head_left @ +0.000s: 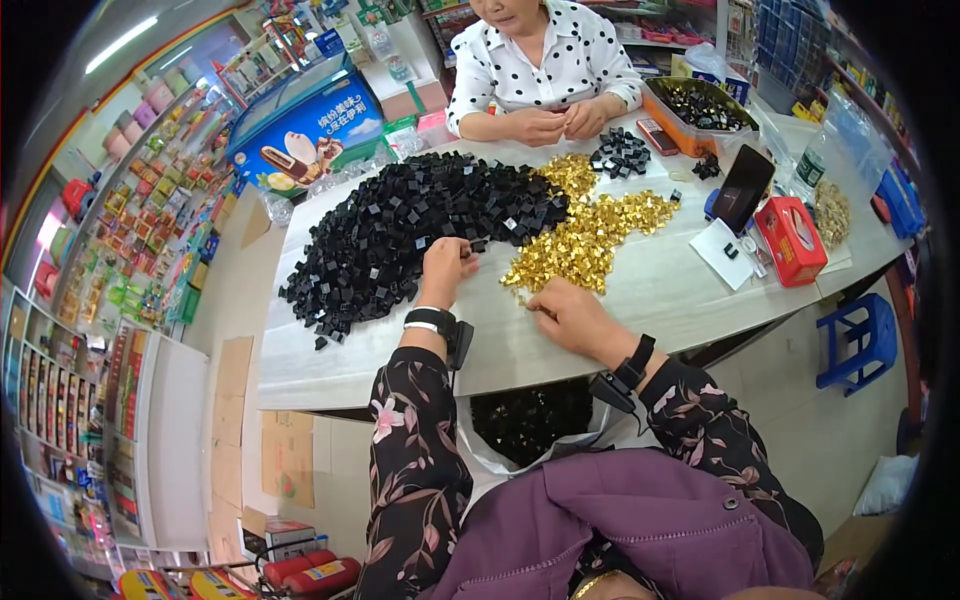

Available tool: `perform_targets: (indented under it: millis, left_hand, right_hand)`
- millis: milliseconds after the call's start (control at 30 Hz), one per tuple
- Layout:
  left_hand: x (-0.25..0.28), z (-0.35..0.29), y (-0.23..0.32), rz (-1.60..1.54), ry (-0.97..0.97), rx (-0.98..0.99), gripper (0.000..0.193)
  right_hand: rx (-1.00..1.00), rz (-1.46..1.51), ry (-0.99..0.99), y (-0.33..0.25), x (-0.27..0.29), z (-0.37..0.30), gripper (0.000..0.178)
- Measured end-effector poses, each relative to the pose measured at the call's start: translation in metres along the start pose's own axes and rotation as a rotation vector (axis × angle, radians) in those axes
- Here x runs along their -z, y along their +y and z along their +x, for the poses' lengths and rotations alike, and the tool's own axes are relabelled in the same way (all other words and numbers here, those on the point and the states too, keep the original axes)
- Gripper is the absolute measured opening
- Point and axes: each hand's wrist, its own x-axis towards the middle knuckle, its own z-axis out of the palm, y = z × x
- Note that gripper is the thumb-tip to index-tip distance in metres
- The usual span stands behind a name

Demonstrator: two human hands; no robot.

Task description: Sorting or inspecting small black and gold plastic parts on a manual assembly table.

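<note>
The heap of small gold pieces (590,235) lies at the middle of the pale surface (660,290), with its near tip reaching toward my two hands. My right hand (568,312) rests on the surface at the heap's near edge, at about 6 o'clock from it, its grip pinched together on what looks like a single gold piece; the piece is too small for me to be sure. My left hand (445,268) sits at about 9 o'clock from the gold heap, right where the big pile of small black square parts (420,235) ends. Its fingers curl down onto the edge of that pile, and I cannot tell whether they have closed on a part or only touch it.

To do this well, I judge I should take one piece per hand from the loose edge of each pile rather than dig into the middle, so that neighbours do not scatter, and bring both hands together low over the bare strip between them.

Below the surface's near edge, between my forearms, an open bag (530,425) holds dark pieces. At 12 o'clock across the surface another person in a dotted blouse (545,60) works with both hands close together, and a small cluster of black parts (620,152) lies just beside them. At 2 o'clock stand an orange tray of dark parts (700,112), a propped phone (742,188) and a red box (790,240).
</note>
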Motion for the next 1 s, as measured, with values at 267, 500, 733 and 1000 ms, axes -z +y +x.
perform_targets:
  millis: [267, 500, 733, 1000]
  left_hand:
    - [-0.008, 0.008, -0.016, 1.161, 0.040, -0.573, 0.026]
    - [0.007, -0.015, -0.008, 1.151, -0.083, -0.524, 0.028]
    - [0.012, -0.085, 0.010, 0.397, -0.115, -0.097, 0.024]
    - [-0.010, -0.148, -0.031, 0.011, -0.184, -0.114, 0.022]
  right_hand:
    - [0.008, -0.012, 0.021, 0.002, -0.007, 0.001, 0.008]
    - [-0.056, 0.032, 0.018, 0.002, -0.005, 0.000, 0.006]
    - [-0.125, 0.101, -0.012, 0.005, 0.002, -0.004, 0.007]
    - [-0.450, 0.628, -0.107, -0.011, -0.005, 0.003, 0.011]
